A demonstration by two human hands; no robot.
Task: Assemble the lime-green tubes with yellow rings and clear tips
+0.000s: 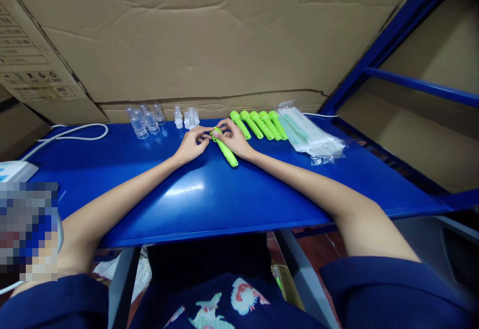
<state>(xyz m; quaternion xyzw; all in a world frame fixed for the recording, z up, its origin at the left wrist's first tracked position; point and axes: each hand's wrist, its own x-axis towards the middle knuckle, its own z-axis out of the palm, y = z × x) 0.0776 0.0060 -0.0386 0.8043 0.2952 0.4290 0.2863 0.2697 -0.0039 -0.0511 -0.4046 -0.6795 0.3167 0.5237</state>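
My right hand (234,138) is closed around a lime-green torch-shaped handle (228,154), which slants with its wider head away from me and its narrow end toward me. My left hand (193,144) is on the other side of the head. Its index fingertip reaches that head, while the thumb stands apart from it. What sits at the very top of the head is partly hidden by fingers. Just beyond my right hand, several matching green handles (262,124) lie side by side in a slanted row.
Clear plastic cups (140,125) and smaller clear pieces with white bases (178,118) stand at the back of the blue table (179,209). Plastic bags (305,132) lie right. A white device (17,170) and cable (84,138) are left. A cardboard wall (209,44) rises behind.
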